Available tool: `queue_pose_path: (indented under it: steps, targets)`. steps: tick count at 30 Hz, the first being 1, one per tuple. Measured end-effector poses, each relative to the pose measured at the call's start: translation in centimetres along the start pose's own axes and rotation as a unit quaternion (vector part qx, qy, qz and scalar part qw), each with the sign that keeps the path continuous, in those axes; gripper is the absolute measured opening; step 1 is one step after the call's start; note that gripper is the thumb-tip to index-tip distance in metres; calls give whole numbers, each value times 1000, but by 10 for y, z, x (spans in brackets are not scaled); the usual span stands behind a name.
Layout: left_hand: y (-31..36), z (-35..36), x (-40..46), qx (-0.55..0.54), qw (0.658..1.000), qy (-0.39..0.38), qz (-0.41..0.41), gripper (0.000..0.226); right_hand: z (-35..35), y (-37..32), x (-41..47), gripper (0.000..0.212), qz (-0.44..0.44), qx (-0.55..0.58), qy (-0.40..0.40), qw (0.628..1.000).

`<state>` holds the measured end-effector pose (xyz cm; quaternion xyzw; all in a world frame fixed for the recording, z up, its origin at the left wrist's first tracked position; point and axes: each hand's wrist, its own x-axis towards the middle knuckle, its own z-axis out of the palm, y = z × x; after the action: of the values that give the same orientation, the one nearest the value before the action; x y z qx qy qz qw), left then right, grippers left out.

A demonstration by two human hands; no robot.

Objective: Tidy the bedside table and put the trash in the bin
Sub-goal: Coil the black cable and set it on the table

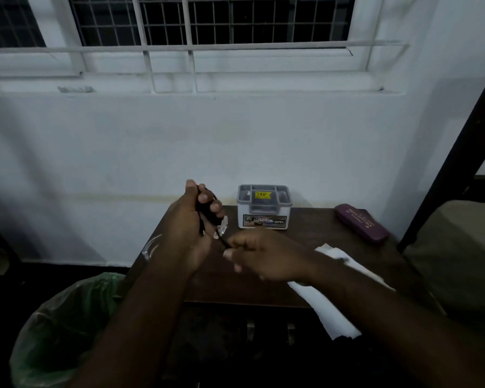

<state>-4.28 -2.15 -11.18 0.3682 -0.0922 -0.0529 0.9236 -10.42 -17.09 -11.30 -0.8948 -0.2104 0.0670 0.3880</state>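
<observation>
My left hand (191, 219) is raised above the left part of the dark wooden bedside table (314, 236), closed around a bundle of black cable (207, 211). My right hand (261, 253) pinches the loose end of that cable just to the right and lower. A small clear plastic piece (221, 226) shows between the two hands; I cannot tell if it is held or lying on the table. White paper (328, 298) lies on the table's right front, partly under my right forearm. A bin (59, 326) lined with a green bag stands on the floor to the table's left.
A grey lidded plastic box (263, 207) stands at the back of the table against the white wall. A maroon glasses case (361, 223) lies at the back right. A clear wrapper (150, 247) sits on the table's left edge. A bed frame and mattress (459, 242) border the right side.
</observation>
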Motion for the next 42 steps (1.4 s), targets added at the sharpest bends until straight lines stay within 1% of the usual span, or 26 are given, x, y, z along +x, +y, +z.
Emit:
queue_pose_path:
  steps: [1, 2, 3, 4, 5, 6, 7, 8, 9, 10, 11, 13, 15, 17, 19, 21, 22, 24, 25, 28, 30, 32, 34, 38, 40, 42]
  targets:
    - [-2, -3, 1, 83, 996, 17, 41, 35, 0, -7, -2, 29, -12, -21, -16, 1000]
    - [-3, -5, -1, 201, 975, 28, 88, 33, -2, -14, -4, 27, -29, -49, -26, 998]
    - [-3, -6, -3, 323, 937, 29, 129, 32, -5, -20, -7, 24, -47, -80, -25, 995]
    - [-2, -6, -6, 422, 894, 17, 153, 32, -11, -26, -9, 21, -65, -108, -11, 992]
    - [-1, -5, -10, 483, 862, -10, 152, 34, -18, -30, -12, 18, -83, -129, 16, 988]
    - [1, -2, -14, 512, 848, -51, 127, 38, -26, -33, -13, 17, -103, -144, 50, 983]
    - [2, 1, -20, 512, 850, -97, 79, 41, -36, -34, -15, 16, -123, -155, 86, 976]
    - [3, 5, -26, 475, 869, -137, 13, 42, -46, -32, -16, 16, -143, -168, 122, 968]
    - [3, 10, -30, 409, 895, -167, -61, 41, -55, -29, -17, 15, -160, -180, 154, 958]
    - [3, 13, -33, 336, 915, -184, -131, 40, -61, -24, -17, 15, -174, -187, 182, 949]
    - [3, 16, -35, 272, 925, -193, -182, 41, -65, -18, -17, 14, -185, -185, 206, 943]
    - [3, 18, -36, 180, 935, -198, -231, 45, -66, -4, -13, 14, -207, -175, 247, 930]
    - [3, 18, -34, 118, 942, -207, -237, 46, -61, 7, -8, 13, -208, -164, 279, 923]
    - [0, 16, -32, 96, 944, -216, -229, 42, -53, 15, -3, 15, -186, -161, 292, 924]
    - [-4, 14, -30, 92, 947, -214, -223, 38, -46, 18, 0, 16, -166, -154, 282, 932]
    - [-7, 12, -28, 96, 949, -209, -216, 38, -41, 18, 0, 20, -150, -119, 248, 950]
    - [-7, 12, -27, 98, 950, -207, -212, 39, -40, 17, -1, 24, -133, -80, 219, 963]
    - [-8, 11, -25, 98, 953, -200, -206, 40, -40, 14, -4, 35, -80, 36, 146, 985]
    - [-9, 9, -25, 98, 954, -198, -204, 41, -39, 12, -5, 39, -53, 100, 114, 987]
    - [-11, 7, -25, 89, 954, -194, -209, 42, -38, 14, -7, 39, 8, 252, 51, 966]
    - [-12, 6, -24, 81, 954, -191, -216, 40, -37, 16, -7, 35, 33, 300, 32, 953]
    - [-14, 5, -24, 82, 955, -187, -218, 39, -36, 20, -7, 30, 40, 302, 31, 952]
    - [-14, 5, -23, 83, 955, -179, -219, 39, -35, 22, -7, 27, 42, 295, 46, 954]
    - [-16, 7, -23, 75, 954, -177, -231, 40, -33, 27, -6, 22, 61, 323, 79, 941]
    - [-16, 8, -23, 78, 955, -169, -229, 39, -32, 26, -6, 21, 70, 331, 76, 938]
    - [-16, 9, -22, 91, 961, -153, -212, 37, -33, 25, -5, 23, 70, 375, 64, 922]
